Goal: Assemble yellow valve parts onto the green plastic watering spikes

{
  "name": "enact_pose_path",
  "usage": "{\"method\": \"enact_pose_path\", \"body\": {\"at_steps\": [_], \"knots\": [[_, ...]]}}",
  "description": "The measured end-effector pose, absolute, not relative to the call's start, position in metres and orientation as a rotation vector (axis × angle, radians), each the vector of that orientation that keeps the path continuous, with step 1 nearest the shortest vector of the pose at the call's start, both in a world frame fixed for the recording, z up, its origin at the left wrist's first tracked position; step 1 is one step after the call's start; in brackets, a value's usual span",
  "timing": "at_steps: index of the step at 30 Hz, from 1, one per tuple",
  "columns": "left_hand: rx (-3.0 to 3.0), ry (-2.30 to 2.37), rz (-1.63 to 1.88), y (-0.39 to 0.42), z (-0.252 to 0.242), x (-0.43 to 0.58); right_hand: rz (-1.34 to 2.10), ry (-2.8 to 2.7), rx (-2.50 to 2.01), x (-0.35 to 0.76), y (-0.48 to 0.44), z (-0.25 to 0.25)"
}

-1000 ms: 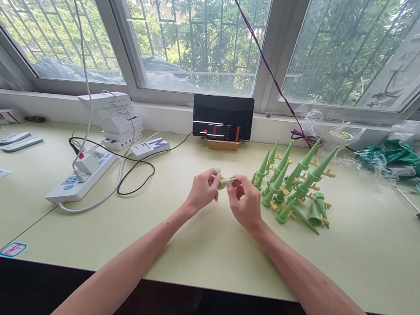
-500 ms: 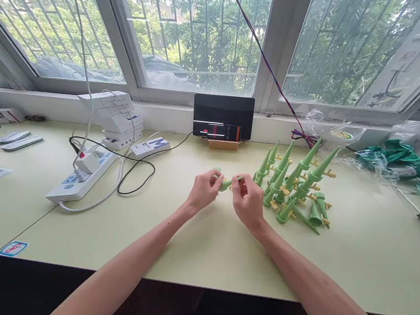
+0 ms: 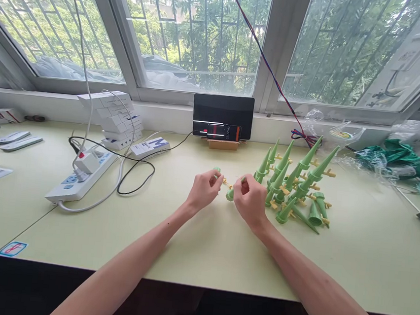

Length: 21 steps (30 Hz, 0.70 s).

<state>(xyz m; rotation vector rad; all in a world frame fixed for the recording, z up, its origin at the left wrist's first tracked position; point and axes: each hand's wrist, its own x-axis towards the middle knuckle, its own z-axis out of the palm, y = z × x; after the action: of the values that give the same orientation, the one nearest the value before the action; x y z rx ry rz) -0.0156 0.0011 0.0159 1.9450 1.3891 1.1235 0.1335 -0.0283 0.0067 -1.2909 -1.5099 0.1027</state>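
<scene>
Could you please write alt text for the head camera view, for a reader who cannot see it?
Two bare hands work close together above a pale green table: the left hand pinches a small green-and-yellow piece, the right hand holds a green cone. A cluster of similar green cones sits just right of them; a power strip lies to the left.

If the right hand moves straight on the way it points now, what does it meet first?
Probably the small yellow piece pinched by the left hand, just ahead of the right hand and its green spike; depth is unclear.
</scene>
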Motion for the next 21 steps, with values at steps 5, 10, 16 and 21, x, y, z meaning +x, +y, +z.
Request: {"method": "enact_pose_path", "body": {"at_steps": [5,10,16,21], "knots": [[1.955,1.392,1.131,0.001,0.0152,-0.0155,0.039,-1.523,-1.409,0.135,-0.0269,0.0072],[1.966,1.383,1.148,0.0011,0.0149,-0.0153,-0.016,-1.526,-1.511,0.1365,-0.0252,0.0062],[1.975,1.376,1.158,0.0013,0.0151,-0.0146,-0.008,-1.549,-1.58,0.1374,-0.0242,0.0056],[1.981,1.38,1.154,0.0006,0.0163,-0.0149,-0.006,-1.543,-1.584,0.1375,-0.0246,0.0055]]}}
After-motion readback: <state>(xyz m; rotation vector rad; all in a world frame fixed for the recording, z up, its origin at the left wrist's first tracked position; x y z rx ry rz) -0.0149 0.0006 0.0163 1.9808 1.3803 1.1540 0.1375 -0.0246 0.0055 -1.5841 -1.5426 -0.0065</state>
